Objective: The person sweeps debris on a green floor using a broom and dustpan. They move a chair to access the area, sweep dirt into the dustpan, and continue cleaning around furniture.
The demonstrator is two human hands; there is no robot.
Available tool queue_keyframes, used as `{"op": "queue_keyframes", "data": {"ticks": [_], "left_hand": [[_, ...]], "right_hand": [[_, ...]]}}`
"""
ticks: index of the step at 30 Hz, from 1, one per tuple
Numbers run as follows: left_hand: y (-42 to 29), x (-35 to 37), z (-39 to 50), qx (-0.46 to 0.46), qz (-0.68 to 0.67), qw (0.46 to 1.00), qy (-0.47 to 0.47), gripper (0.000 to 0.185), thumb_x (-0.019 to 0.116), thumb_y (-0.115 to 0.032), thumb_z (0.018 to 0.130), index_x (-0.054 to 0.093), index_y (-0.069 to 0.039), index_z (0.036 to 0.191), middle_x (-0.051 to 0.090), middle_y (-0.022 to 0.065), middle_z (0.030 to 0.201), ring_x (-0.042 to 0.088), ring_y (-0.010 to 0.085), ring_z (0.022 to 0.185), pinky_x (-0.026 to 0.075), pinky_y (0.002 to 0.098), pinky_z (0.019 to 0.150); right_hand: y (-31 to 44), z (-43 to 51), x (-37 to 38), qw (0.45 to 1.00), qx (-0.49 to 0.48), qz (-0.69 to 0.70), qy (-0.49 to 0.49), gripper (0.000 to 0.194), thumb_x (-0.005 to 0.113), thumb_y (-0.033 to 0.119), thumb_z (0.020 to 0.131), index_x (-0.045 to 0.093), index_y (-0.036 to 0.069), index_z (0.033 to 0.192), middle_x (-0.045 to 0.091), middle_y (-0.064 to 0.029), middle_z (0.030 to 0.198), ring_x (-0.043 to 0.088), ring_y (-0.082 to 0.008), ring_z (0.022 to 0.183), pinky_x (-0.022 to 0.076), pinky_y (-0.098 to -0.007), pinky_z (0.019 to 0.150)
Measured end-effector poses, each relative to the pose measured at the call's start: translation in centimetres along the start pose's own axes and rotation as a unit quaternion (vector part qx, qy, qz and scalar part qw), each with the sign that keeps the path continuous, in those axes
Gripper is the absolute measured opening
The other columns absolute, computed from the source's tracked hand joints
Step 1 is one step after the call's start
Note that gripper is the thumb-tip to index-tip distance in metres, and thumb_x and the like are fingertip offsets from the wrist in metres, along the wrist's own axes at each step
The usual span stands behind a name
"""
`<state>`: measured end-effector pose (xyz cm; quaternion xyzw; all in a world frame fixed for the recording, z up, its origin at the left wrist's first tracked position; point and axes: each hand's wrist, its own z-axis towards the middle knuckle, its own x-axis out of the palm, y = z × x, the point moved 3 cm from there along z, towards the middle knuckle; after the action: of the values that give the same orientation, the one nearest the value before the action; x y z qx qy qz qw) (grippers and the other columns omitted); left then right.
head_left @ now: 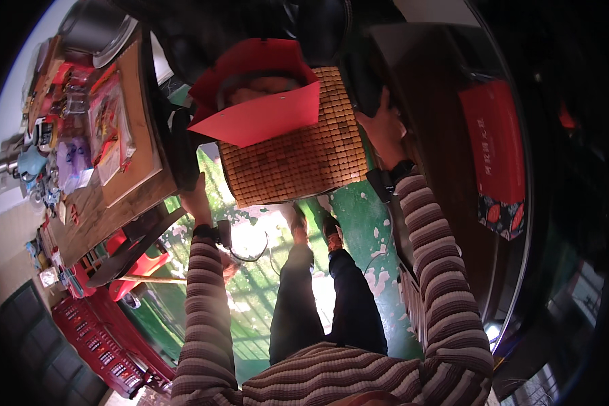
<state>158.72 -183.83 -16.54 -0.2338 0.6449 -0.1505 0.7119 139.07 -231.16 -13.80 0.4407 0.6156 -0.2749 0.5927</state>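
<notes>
A black office chair (289, 20) stands before me, its seat covered by a bamboo tile mat (294, 172). On the mat sits a red paper gift bag (264, 119), open at the top, with brownish contents partly visible. My left hand (197, 200) grips the front end of the chair's black left armrest (181, 152); its fingers are mostly hidden. My right hand (385, 131) is around the right armrest (361, 83), index finger stretched along it and thumb towards the seat. Each wrist wears a dark strap with a small device.
To the left is a wooden desk (149, 185) loaded with packets, bags and a blue cup (32, 161). A red box (495, 147) lies on the dark glass-topped surface at right. Below are a red plastic stool (137, 276) and the worn green floor (358, 213).
</notes>
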Motion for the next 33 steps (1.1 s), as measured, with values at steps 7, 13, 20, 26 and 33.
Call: {"op": "queue_keyframes", "data": {"ticks": [7,13,20,26,33], "left_hand": [[-2.5,1.2,0.5,-0.029,-0.326,0.945,-0.019,0.041,0.077,-0.025,0.072,0.066,0.001,0.101,0.064,0.0038,0.098,0.057,0.0148,0.083,0.046,0.0315,0.081],[-2.8,2.6,2.5,-0.028,-0.256,0.955,0.144,0.048,0.060,-0.029,0.089,0.049,-0.001,0.126,0.055,0.0080,0.121,0.050,0.0186,0.112,0.036,0.0328,0.100],[-0.7,2.2,3.9,-0.041,-0.235,0.960,0.149,0.052,0.060,-0.030,0.088,0.046,-0.001,0.128,0.053,0.0099,0.123,0.049,0.0200,0.113,0.036,0.0337,0.100],[0.8,0.6,3.9,-0.059,-0.211,0.962,0.165,0.055,0.060,-0.031,0.088,0.044,-0.001,0.130,0.051,0.0116,0.125,0.049,0.0211,0.114,0.036,0.0344,0.100],[1.6,0.4,3.8,-0.069,-0.199,0.962,0.171,0.058,0.060,-0.032,0.087,0.041,-0.001,0.132,0.049,0.0135,0.127,0.048,0.0225,0.115,0.036,0.0353,0.101]], "right_hand": [[2.6,3.0,-1.2,0.998,0.010,0.030,0.059,0.094,0.063,0.058,0.073,0.013,0.027,0.146,0.047,-0.0289,0.121,0.055,-0.0443,0.101,0.0453,-0.0564,0.078],[5.4,5.4,-0.9,1.000,-0.025,0.001,-0.009,0.085,0.060,0.054,0.079,0.015,0.030,0.146,0.043,-0.0266,0.124,0.053,-0.0416,0.106,0.0478,-0.0510,0.077],[8.0,8.9,-0.1,1.000,-0.022,0.010,-0.004,0.085,0.062,0.051,0.079,0.016,0.029,0.146,0.041,-0.0247,0.125,0.047,-0.0404,0.113,0.0460,-0.0507,0.083],[9.9,10.8,0.1,0.999,-0.039,-0.016,-0.024,0.083,0.057,0.055,0.081,0.016,0.027,0.147,0.046,-0.0244,0.117,0.052,-0.0389,0.103,0.0464,-0.0467,0.080],[10.3,9.9,0.0,0.999,-0.036,0.024,-0.001,0.086,0.060,0.051,0.080,0.014,0.025,0.147,0.044,-0.0240,0.118,0.052,-0.0400,0.103,0.0458,-0.0471,0.081]]}}
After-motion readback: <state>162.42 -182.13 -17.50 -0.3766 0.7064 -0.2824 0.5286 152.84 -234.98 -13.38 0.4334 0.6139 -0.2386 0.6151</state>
